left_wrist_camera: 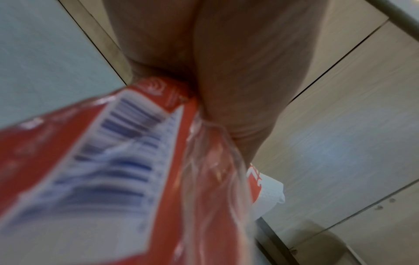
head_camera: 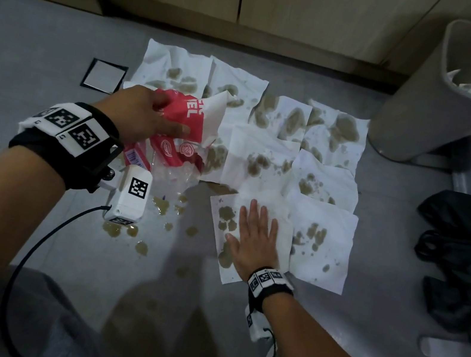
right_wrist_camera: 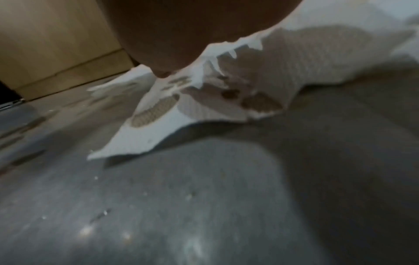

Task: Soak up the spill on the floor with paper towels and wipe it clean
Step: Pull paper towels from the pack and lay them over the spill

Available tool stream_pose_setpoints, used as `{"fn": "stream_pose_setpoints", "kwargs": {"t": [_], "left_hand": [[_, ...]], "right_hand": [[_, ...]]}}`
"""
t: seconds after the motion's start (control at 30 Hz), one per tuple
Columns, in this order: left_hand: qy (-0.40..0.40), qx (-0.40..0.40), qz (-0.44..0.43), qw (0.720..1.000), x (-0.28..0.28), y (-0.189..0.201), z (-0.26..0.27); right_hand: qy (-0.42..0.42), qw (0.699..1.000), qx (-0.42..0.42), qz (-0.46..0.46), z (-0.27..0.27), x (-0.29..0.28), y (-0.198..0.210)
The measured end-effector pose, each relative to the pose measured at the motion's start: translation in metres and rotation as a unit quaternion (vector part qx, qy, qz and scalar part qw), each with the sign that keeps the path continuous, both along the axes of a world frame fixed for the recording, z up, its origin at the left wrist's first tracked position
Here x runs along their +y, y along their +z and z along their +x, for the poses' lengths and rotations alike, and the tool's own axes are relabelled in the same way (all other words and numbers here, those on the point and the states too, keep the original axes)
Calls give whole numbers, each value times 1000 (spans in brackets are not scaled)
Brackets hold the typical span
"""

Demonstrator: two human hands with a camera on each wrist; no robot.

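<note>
Right hand (head_camera: 254,241) presses paper towel (head_camera: 221,267) flat; left hand (head_camera: 145,112) grips towel pack (head_camera: 187,125).

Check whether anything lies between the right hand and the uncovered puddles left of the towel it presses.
Nothing visible does. The right hand lies flat on a stained paper towel; the uncovered puddles sit on bare floor just beyond its left edge. The paper towel pack in the left hand hangs above them.

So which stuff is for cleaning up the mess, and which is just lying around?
For the job:
paper towels
red towel pack in left hand
brown spill
right hand pressing a towel
bin

Just lying about:
black bag
floor drain cover
</note>
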State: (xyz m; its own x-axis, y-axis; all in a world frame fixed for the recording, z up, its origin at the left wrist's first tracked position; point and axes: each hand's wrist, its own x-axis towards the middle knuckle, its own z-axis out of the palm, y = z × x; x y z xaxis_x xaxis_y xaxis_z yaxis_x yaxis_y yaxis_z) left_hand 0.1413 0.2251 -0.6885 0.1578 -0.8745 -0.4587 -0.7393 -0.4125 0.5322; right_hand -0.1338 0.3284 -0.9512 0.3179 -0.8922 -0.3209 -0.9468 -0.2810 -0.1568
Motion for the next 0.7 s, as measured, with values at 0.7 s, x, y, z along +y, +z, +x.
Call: {"fn": "stream_pose_setpoints", "kwargs": {"t": [0.7], "left_hand": [[-47, -47, 1, 998, 0, -8, 9]], "right_hand": [[-258, 776, -548, 175, 97, -142, 197]]}}
